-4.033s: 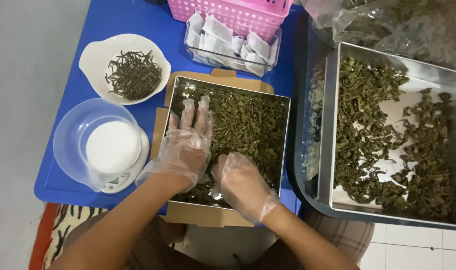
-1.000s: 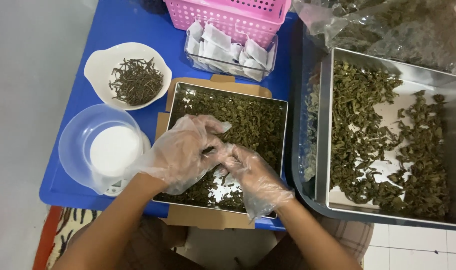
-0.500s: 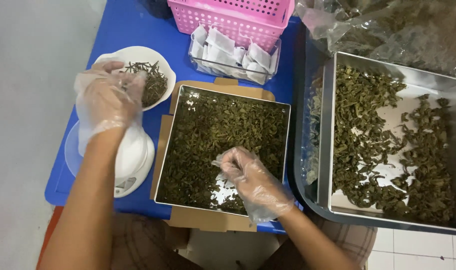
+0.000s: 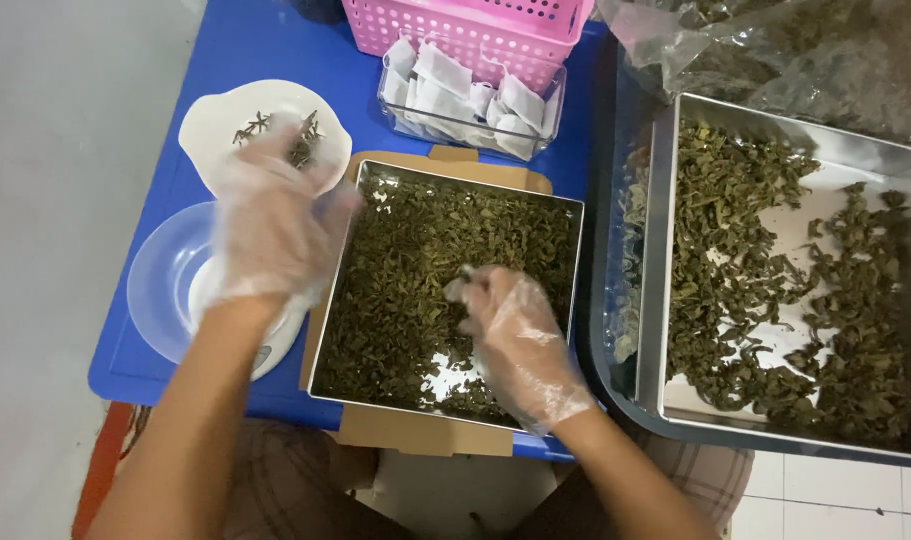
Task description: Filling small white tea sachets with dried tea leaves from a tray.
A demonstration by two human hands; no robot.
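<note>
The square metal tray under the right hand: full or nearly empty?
Mostly full: dried leaves cover the square metal tray, with one bare patch near the right hand.

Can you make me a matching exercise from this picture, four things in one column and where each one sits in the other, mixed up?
Things:
1. white bowl
2. pink basket
3. right hand
4. large metal tray

Places:
A. far edge of the blue table, behind the clear box of white sachets
B. right of the table, holding scattered leaves
C. over the square tray of dried leaves
D. far left of the table, holding thin stems

Pairs: 1-D, 2-A, 3-C, 4-B
</note>
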